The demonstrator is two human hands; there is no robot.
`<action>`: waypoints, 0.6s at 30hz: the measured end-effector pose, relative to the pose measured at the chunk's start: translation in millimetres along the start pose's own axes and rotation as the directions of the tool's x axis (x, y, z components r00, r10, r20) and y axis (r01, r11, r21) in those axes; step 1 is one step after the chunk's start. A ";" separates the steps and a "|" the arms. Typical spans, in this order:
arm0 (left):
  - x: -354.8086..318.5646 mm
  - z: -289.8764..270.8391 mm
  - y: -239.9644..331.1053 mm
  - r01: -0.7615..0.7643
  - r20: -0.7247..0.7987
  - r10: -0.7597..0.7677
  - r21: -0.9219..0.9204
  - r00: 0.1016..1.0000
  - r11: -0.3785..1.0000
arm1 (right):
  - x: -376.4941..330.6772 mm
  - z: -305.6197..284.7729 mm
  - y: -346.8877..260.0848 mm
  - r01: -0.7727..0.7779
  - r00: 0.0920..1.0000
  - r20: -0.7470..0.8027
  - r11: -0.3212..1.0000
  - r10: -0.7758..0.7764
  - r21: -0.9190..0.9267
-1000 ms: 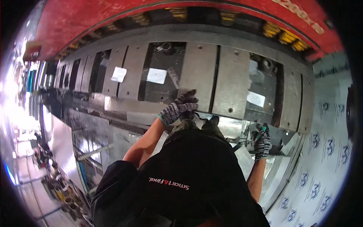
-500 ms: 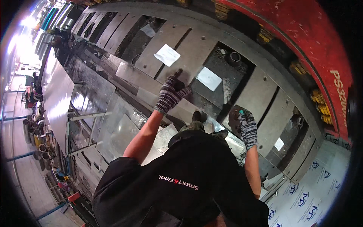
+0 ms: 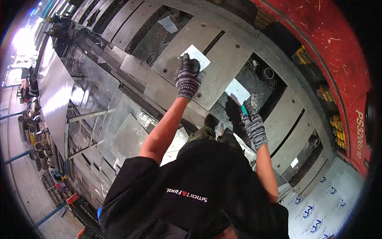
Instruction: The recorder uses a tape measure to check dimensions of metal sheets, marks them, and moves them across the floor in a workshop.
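Note:
My left hand (image 3: 189, 77), in a striped knit glove, reaches over the grey metal bed (image 3: 221, 55). Its outstretched fingers overlap the left edge of a white paper sheet (image 3: 197, 57) with faint handwriting. I cannot tell whether they press on the sheet. My right hand (image 3: 254, 128), gloved alike, is closed around a slim green pen-shaped tool (image 3: 244, 110), its exact kind unclear. The tool's tip points toward a second white sheet (image 3: 237, 91), which lies over a dark recess in the bed, just beyond that hand.
Along the far right curves a red machine beam (image 3: 314, 44) with yellow parts beneath it. A round metal ring (image 3: 269, 73) sits in the recess. Sheet metal (image 3: 127, 137) and a frame (image 3: 87, 115) stand at left; printed film (image 3: 318, 203) covers the lower right.
My left hand has moved up to the first paper sheet. My right hand, with the green tool, has come closer to the second sheet. The whole view has shifted a little.

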State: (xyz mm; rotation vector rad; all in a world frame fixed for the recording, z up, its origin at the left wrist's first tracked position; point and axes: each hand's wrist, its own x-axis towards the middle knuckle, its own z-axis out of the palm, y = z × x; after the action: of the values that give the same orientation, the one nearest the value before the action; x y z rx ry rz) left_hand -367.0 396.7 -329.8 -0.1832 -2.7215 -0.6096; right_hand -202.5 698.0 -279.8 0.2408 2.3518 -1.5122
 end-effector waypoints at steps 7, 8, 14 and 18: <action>-18.0 2.5 -5.0 0.106 0.210 -0.094 -0.050 0.973 0.993 | 77.3 17.7 -32.7 0.223 0.975 0.022 0.959 -0.223 -0.174; -17.4 3.3 -4.8 0.038 0.219 -0.042 0.024 0.975 0.999 | 89.8 18.1 -42.1 0.247 0.969 0.038 0.954 -0.244 -0.168; -19.0 3.0 -7.4 -0.048 0.103 0.052 -0.035 0.993 0.998 | 168.4 48.0 -94.1 0.422 0.901 0.010 0.870 -0.434 -0.257; -14.2 11.4 -11.5 0.032 0.132 0.035 -0.476 0.991 0.879 | 189.9 63.1 -93.1 0.398 0.913 0.076 0.835 -0.400 -0.380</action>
State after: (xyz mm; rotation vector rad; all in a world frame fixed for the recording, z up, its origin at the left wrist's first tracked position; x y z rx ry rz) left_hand -359.5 390.6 -349.0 -0.3591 -2.6415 -1.3100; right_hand -397.0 594.4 -294.1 -0.3697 2.7631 -1.1480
